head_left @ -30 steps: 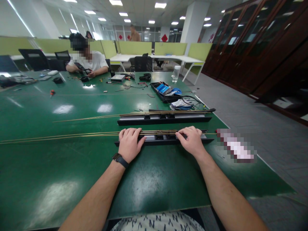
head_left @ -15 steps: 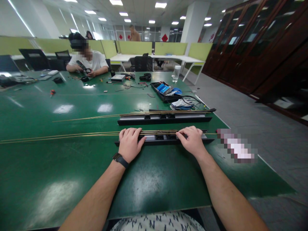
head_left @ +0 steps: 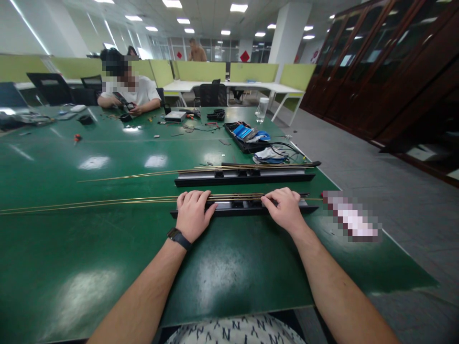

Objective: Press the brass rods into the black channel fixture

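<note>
A black metal rail (head_left: pixel 236 210) with a silvery inner face lies crosswise in front of me. Thin golden rods (head_left: pixel 89 202) run along its top and reach far out to the left. My left hand (head_left: pixel 193 210), a black watch on its wrist, is closed over the rail's left part, fingers across the rods and thumb on the near side. Toward the rail's right end, my right hand (head_left: pixel 285 205) has thumb and index finger pinched at the golden rods; the exact contact is partly hidden. Past it, one rod continues toward a blurred pinkish-white object (head_left: pixel 351 217).
Behind lies a second black rail (head_left: pixel 247 179) with golden rods on it. Farther back are a black tray (head_left: pixel 247 138) with blue items, gloves (head_left: pixel 270 155), cables and a clear jug (head_left: pixel 262 110). A person in a white shirt (head_left: pixel 141 91) sits across the green table (head_left: pixel 125 258).
Both hands keep their places on the rail and rods. The view has shifted very slightly; the person across the table has lowered the head a little.
</note>
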Demonstrator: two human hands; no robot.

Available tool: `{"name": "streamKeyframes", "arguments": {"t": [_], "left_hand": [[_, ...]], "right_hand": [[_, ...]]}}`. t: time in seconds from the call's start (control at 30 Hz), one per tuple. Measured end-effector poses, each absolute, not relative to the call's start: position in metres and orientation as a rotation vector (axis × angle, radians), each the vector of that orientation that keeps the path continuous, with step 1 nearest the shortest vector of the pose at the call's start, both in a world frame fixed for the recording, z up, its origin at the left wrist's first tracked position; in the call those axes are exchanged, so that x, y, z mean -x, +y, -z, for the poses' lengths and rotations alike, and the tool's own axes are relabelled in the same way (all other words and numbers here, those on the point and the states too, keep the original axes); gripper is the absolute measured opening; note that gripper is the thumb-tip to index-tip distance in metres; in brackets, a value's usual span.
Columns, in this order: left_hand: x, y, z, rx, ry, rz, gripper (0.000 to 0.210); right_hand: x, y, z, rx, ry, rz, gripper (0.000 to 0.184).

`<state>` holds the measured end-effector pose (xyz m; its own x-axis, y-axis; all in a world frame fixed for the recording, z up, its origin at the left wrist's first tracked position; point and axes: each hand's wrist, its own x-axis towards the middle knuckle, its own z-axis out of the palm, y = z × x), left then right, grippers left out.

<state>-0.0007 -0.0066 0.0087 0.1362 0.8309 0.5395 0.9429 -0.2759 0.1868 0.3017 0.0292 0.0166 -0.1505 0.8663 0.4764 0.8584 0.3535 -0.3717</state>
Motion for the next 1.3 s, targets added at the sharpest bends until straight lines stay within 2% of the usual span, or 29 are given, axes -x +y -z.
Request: {"name": "streamKeyframes", "arguments": {"t": [1.3], "left_hand": [[0.0006,-0.0062,-0.0076,2.204,-1.761,0.829,0.037]], "right_hand": [[-0.2992,0.0289,-0.0152,1.472,-1.995,-0.041,0.028]]}}
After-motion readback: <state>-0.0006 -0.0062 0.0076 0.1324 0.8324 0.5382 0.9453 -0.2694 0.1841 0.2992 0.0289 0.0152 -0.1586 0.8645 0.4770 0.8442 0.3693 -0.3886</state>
